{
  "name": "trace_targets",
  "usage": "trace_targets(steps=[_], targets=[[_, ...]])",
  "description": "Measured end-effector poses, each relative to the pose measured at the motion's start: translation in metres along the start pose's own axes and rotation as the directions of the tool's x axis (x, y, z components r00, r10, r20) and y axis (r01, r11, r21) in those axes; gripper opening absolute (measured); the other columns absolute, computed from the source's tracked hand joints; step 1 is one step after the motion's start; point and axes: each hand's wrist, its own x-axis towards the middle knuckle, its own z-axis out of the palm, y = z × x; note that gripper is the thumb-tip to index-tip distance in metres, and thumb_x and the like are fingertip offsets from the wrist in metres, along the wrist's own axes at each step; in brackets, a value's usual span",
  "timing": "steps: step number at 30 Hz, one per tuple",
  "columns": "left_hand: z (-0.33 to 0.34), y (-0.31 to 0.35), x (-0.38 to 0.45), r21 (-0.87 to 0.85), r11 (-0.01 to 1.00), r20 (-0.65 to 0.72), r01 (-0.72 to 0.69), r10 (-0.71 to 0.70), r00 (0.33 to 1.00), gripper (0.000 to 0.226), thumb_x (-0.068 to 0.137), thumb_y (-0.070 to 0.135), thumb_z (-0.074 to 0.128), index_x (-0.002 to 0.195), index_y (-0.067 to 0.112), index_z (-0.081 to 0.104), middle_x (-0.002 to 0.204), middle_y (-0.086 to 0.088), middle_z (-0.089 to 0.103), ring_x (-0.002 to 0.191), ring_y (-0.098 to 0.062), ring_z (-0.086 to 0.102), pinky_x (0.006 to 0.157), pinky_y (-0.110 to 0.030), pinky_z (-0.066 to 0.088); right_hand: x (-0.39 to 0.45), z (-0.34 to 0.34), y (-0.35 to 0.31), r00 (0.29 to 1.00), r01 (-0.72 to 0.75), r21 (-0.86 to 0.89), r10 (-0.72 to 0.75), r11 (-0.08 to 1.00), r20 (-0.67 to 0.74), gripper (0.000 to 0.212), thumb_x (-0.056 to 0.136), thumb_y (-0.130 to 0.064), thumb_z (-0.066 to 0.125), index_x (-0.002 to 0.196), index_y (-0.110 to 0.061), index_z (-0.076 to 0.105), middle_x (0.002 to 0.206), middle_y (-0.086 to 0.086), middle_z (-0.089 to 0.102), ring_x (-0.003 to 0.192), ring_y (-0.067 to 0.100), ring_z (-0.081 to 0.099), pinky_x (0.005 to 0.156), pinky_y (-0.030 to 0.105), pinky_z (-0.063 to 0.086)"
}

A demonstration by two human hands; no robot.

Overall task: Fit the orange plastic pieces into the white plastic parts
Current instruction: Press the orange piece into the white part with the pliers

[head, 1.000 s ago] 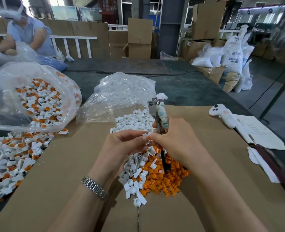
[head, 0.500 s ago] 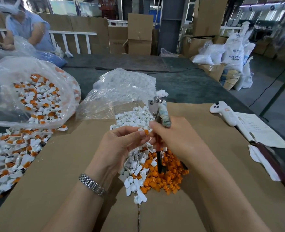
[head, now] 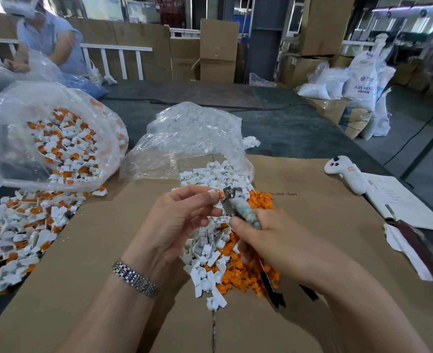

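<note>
Head view: many fitted parts fill the bag (head: 57, 138) and the heap (head: 14, 233) at left; loose white parts (head: 205, 248) and orange pieces (head: 243, 273) remain, so much is left. Left hand (head: 177, 220) pinches an orange piece (head: 221, 194) against the pliers (head: 241, 210), gripped by right hand (head: 274, 243).

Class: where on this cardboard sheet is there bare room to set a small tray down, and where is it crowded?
Free: cardboard between the assembled pile and left hand; also between the orange pieces and the papers. Crowded: the middle, with white parts, both hands and the bag.
</note>
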Motion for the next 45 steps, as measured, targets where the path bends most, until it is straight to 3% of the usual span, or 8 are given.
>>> trace_targets(steps=[23, 30, 35, 36, 37, 38, 41, 45], targets=[[0.001, -0.01, 0.002, 0.013, 1.0, -0.089, 0.023, -0.022, 0.996, 0.006, 0.073, 0.002, 0.081, 0.078, 0.0, 0.08, 0.081, -0.016, 0.076, 0.065, -0.018, 0.073, 0.063, -0.021, 0.061, 0.014, 0.042, 0.008, 0.95, -0.088, -0.162, 0.034, 0.983, -0.31, 0.057, 0.095, -0.071, 0.028, 0.078, -0.022, 0.051, 0.073, 0.001, 0.058, 0.061, 0.015, 0.051, 0.056, 0.032, 0.043], [-0.002, -0.007, 0.003, 0.029, 1.0, -0.083, 0.013, -0.01, 0.996, 0.013, 0.076, 0.009, 0.08, 0.085, 0.0, 0.081, 0.078, -0.016, 0.075, 0.068, -0.021, 0.075, 0.064, -0.021, 0.061, 0.009, 0.023, 0.009, 0.994, -0.053, 0.082, 0.06, 0.995, -0.092, 0.07, 0.097, -0.067, 0.035, 0.086, -0.004, 0.064, 0.067, 0.007, 0.072, 0.059, 0.02, 0.071, 0.072, 0.043, 0.062], [-0.01, 0.004, 0.0, 0.209, 0.976, -0.146, -0.054, 0.085, 0.986, 0.017, 0.078, 0.022, 0.08, 0.088, 0.008, 0.082, 0.084, -0.016, 0.077, 0.075, -0.023, 0.076, 0.065, -0.021, 0.059, 0.003, -0.017, 0.02, 0.993, -0.105, 0.119, 0.11, 0.987, -0.036, 0.053, 0.087, -0.073, 0.039, 0.096, -0.025, 0.061, 0.068, -0.002, 0.065, 0.063, 0.008, 0.067, 0.053, 0.02, 0.052], [-0.014, 0.008, 0.0, 0.313, 0.948, -0.182, -0.063, 0.125, 0.975, 0.014, 0.082, 0.023, 0.079, 0.088, 0.012, 0.083, 0.084, -0.014, 0.078, 0.074, -0.021, 0.076, 0.064, -0.022, 0.059, 0.007, -0.025, 0.024, 0.99, -0.1, 0.056, 0.105, 0.993, -0.091, 0.042, 0.089, -0.071, 0.041, 0.093, -0.032, 0.056, 0.07, -0.003, 0.061, 0.055, 0.008, 0.041, 0.052, 0.019, 0.049], [-0.022, 0.013, 0.0, 0.436, 0.898, -0.225, -0.064, 0.178, 0.958, 0.009, 0.087, 0.023, 0.078, 0.087, 0.015, 0.083, 0.082, -0.009, 0.079, 0.072, -0.019, 0.076, 0.063, -0.024, 0.058, 0.015, -0.032, 0.03, 0.982, -0.105, -0.006, 0.103, 0.994, -0.158, 0.031, 0.095, -0.064, 0.044, 0.092, -0.034, 0.052, 0.076, -0.002, 0.06, 0.098, 0.005, 0.058, 0.057, 0.021, 0.051], [-0.031, 0.018, 0.0, 0.565, 0.824, -0.274, -0.05, 0.245, 0.93, 0.008, 0.091, 0.022, 0.075, 0.088, 0.02, 0.082, 0.079, -0.003, 0.079, 0.069, -0.014, 0.075, 0.061, -0.026, 0.057, 0.026, -0.039, 0.038, 0.971, -0.116, -0.077, 0.096, 0.99, -0.22, 0.025, 0.099, -0.057, 0.047, 0.095, -0.033, 0.051, 0.084, 0.001, 0.062, 0.078, 0.01, 0.065, 0.063, 0.028, 0.053], [-0.067, 0.035, -0.002, 0.862, 0.491, -0.384, 0.122, 0.476, 0.791, 0.011, 0.097, 0.022, 0.068, 0.099, 0.025, 0.079, 0.072, 0.004, 0.074, 0.059, -0.014, 0.066, 0.05, -0.026, 0.048, 0.061, -0.05, 0.066, 0.945, -0.185, -0.345, 0.071, 0.92, -0.319, 0.03, 0.098, -0.048, 0.053, 0.104, -0.019, 0.054, 0.1, 0.005, 0.056, 0.084, 0.018, 0.056, 0.072, 0.037, 0.049], [-0.111, 0.052, -0.007, 0.897, 0.171, -0.417, 0.407, 0.632, 0.653, 0.019, 0.098, 0.01, 0.061, 0.101, 0.012, 0.08, 0.086, -0.012, 0.073, 0.069, -0.028, 0.062, 0.064, -0.038, 0.054, 0.087, -0.042, 0.094, 0.92, -0.249, -0.409, 0.083, 0.878, -0.382, 0.042, 0.095, -0.054, 0.057, 0.115, -0.017, 0.056, 0.104, 0.002, 0.051, 0.094, 0.02, 0.054, 0.08, 0.039, 0.05]])
